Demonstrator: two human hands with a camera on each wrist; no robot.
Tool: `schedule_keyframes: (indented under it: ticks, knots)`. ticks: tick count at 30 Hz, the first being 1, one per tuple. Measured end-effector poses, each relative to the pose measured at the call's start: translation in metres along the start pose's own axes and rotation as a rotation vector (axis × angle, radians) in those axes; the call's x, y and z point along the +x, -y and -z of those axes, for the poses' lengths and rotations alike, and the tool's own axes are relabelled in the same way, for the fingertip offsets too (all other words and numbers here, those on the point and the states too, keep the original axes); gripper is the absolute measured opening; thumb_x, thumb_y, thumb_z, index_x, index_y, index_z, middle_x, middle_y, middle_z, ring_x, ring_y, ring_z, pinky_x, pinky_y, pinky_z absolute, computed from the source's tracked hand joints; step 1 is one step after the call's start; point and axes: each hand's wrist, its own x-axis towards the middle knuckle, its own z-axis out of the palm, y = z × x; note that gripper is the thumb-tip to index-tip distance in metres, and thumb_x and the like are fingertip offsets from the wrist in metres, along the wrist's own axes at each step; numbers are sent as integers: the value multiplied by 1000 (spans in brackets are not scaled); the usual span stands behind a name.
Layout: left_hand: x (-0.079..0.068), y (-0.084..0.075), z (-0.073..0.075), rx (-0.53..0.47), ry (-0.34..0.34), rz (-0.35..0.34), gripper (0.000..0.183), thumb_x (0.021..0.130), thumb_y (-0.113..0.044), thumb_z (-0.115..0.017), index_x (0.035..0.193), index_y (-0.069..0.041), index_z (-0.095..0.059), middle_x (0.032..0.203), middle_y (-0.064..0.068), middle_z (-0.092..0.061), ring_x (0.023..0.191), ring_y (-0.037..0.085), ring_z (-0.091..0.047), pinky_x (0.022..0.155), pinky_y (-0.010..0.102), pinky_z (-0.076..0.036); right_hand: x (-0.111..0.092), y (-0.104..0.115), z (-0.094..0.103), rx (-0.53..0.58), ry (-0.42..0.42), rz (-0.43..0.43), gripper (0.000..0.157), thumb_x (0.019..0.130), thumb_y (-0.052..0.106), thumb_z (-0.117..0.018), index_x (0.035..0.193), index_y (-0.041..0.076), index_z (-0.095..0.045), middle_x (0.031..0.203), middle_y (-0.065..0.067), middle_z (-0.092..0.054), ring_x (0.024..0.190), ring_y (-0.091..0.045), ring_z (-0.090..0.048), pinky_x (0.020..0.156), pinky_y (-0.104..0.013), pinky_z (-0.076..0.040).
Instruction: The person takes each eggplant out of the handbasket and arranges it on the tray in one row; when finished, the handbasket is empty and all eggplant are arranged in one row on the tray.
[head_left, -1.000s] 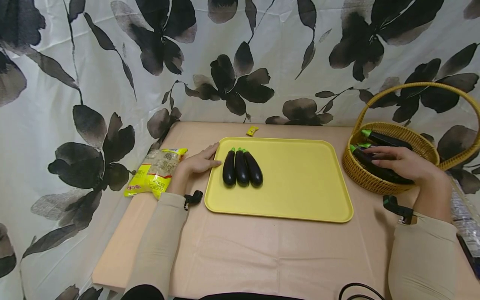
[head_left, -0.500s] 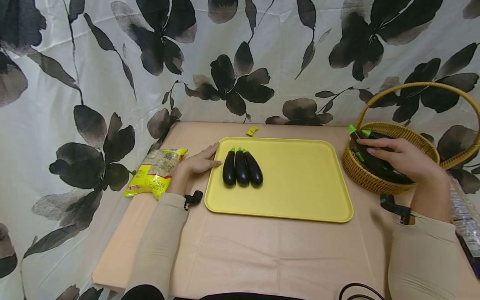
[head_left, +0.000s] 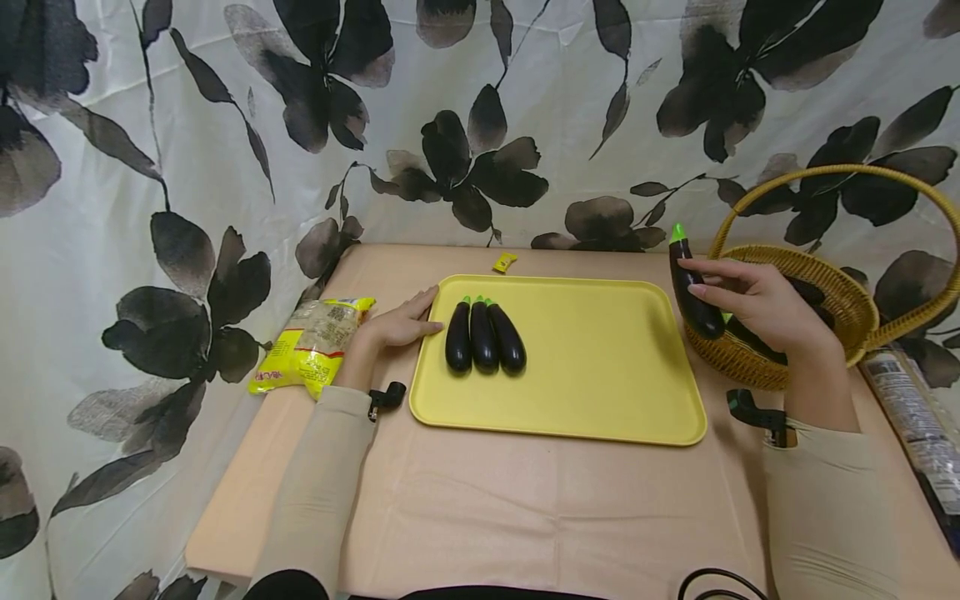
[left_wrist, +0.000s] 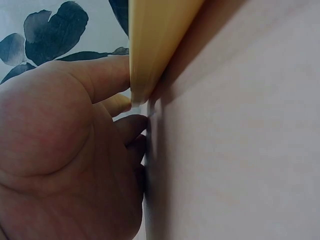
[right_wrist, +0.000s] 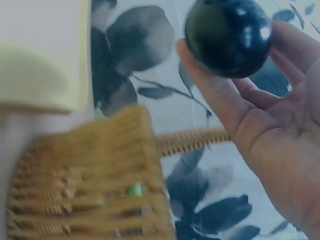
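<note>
My right hand [head_left: 765,304] grips a dark eggplant [head_left: 692,292] with a bright green stem, held up at the left rim of the wicker basket [head_left: 742,367]. In the right wrist view the rounded end of that eggplant [right_wrist: 227,37] shows between thumb and fingers. More eggplants lie in the basket, partly hidden by the hand. My left hand [head_left: 397,325] rests at the left edge of the yellow tray [head_left: 600,367], its thumb on the rim. The left wrist view has the thumb touching the tray's side [left_wrist: 155,50]. Three eggplants [head_left: 483,336] lie side by side on the tray's left part.
A yellow snack bag [head_left: 311,346] lies beside the left forearm. Behind the tray sits a small yellow wrapped piece [head_left: 504,262]. The basket's tall handle [head_left: 840,169] arches above it. A silvery package [head_left: 911,417] lies at the right, and a black cable [head_left: 720,575] at the front edge.
My right hand has lifted an eggplant out of the basket and moved it left toward the tray, its stem now pointing up. The left hand and the three eggplants on the tray stay put.
</note>
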Motion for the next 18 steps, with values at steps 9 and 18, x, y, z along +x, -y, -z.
schedule_keyframes:
  ticks: [9, 18]
  knots:
    - [5, 8, -1, -2, 10, 9, 88, 105, -46, -54, 169, -21, 2, 177, 1, 5, 163, 22, 11, 133, 47, 3, 15, 9, -31, 106, 6, 87, 43, 107, 16, -60, 149, 10, -58, 130, 5, -64, 93, -6, -65, 71, -17, -59]
    - [1, 5, -1, 4, 5, -11, 86, 107, -43, -52, 169, -19, 3, 177, 3, 6, 163, 24, 11, 134, 47, 3, 25, 13, -57, 165, 67, 88, 44, 108, 15, -56, 152, 10, -55, 154, -22, -51, 105, 3, -68, 82, -16, -60]
